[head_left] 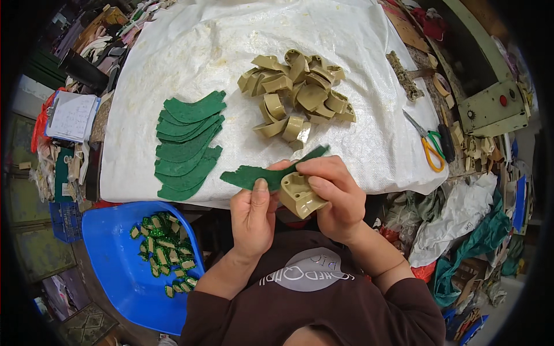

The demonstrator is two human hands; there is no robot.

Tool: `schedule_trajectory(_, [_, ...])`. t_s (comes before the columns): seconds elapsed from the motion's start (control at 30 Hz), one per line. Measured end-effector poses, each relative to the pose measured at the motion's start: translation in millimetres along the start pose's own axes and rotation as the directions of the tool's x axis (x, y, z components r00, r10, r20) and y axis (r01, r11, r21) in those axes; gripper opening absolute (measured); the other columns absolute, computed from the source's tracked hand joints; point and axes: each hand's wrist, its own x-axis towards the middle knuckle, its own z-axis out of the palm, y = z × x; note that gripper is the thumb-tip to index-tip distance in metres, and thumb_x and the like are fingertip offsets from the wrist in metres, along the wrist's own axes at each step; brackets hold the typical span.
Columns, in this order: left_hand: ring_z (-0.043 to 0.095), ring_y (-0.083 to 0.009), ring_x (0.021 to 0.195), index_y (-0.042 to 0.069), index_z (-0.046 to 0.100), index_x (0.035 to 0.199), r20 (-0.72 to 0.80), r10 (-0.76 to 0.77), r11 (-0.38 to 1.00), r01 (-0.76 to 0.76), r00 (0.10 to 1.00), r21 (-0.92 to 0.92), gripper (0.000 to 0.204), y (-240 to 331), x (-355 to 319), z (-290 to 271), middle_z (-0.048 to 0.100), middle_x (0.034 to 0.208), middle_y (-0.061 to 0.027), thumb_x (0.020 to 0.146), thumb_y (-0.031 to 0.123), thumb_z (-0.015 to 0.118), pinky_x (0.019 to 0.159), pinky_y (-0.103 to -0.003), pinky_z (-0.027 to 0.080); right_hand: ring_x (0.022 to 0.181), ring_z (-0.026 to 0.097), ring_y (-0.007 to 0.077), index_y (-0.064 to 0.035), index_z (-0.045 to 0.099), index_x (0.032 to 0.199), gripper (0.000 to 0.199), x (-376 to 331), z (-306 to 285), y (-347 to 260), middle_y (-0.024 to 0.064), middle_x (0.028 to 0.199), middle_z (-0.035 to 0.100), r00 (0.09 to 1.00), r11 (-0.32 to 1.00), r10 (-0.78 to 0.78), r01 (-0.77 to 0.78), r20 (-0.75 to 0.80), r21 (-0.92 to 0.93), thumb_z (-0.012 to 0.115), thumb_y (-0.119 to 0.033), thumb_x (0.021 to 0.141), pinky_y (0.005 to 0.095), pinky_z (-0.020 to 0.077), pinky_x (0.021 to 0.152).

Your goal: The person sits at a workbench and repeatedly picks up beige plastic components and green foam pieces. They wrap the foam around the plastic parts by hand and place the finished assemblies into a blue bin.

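Between my two hands is a curved green material strip point(251, 176), pinched near its left end by my left hand point(254, 216), thumb on top. My right hand point(339, 199) grips a glossy olive-beige shoe heel point(300, 197), whose face with small holes shows. The strip passes behind the heel, and its right end sticks out past my right fingertips. To the left on the table lies a fanned stack of similar green pieces point(187, 147). Beyond my hands is a heap of bare beige heels point(300, 92).
A white woven sheet point(202, 46) covers the table. At lower left a blue basin point(109, 254) holds several heels with sparkly green sides point(164, 248). Orange-and-green-handled scissors point(430, 147) lie at the right edge. A clipboard with paper point(72, 117) is at the left; bags point(456, 213) crowd the right.
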Motion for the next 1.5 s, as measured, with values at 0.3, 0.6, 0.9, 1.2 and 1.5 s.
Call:
schedule_trajectory(0.3, [0.058,-0.0171,0.103,-0.011,0.046,0.125,-0.016,-0.024,0.991,0.026,1.0,0.132,0.04,2,-7,2,0.058,0.116,-0.017,0.102,0.018,0.032,0.089,-0.029,0.047,0.087,0.06,0.0325,-0.0003,0.057,0.11,0.046,-4,2,4,0.0176,0.104,0.06,0.997,0.997,-0.069,0.068,-0.016,-0.037,0.06,0.013,0.066,0.0386,0.0506,0.072])
schedule_trajectory(0.6, [0.053,-0.024,0.113,-0.014,0.04,0.128,0.121,0.189,0.789,-0.224,0.975,0.572,0.045,2,-12,7,0.052,0.125,-0.0213,0.102,0.021,0.029,0.099,-0.035,0.039,0.077,0.052,0.0243,-0.0079,0.054,0.114,0.053,-2,5,2,0.0081,0.095,0.064,0.991,0.926,-0.131,0.112,-0.028,-0.361,0.064,0.004,0.063,0.0406,0.0338,0.07])
schedule_trajectory(0.9, [0.06,-0.0167,0.091,-0.011,0.057,0.113,0.075,0.282,0.586,-0.233,0.957,0.776,0.029,29,-2,6,0.065,0.102,-0.0163,0.095,0.008,0.044,0.082,-0.027,0.047,0.08,0.049,0.0224,-0.0127,0.061,0.095,0.037,9,-9,-2,0.001,0.088,0.058,0.997,0.907,-0.032,0.061,0.077,-0.417,0.066,-0.006,0.059,0.043,0.0264,0.075])
schedule_trajectory(1.2, [0.064,-0.0299,0.078,-0.011,0.061,0.096,0.23,0.434,0.325,-0.39,0.871,0.862,0.016,3,-5,5,0.065,0.087,-0.02,0.085,-0.002,0.053,0.073,-0.035,0.051,0.08,0.045,0.0214,-0.0117,0.058,0.08,0.023,15,-19,-22,0.0022,0.078,0.045,0.905,0.827,0.281,-0.06,0.318,-0.559,0.063,-0.006,0.058,0.0415,0.0233,0.073])
schedule_trajectory(1.5, [0.054,-0.0202,0.082,-0.005,0.062,0.102,0.212,0.341,0.487,-0.365,0.916,0.793,0.018,7,-1,0,0.058,0.086,-0.0127,0.085,0.001,0.06,0.073,-0.028,0.044,0.08,0.045,0.0221,-0.0087,0.06,0.09,0.032,2,-18,3,0.0034,0.079,0.047,0.962,0.957,0.163,-0.1,0.22,-0.271,0.062,0.002,0.06,0.0402,0.0252,0.076])
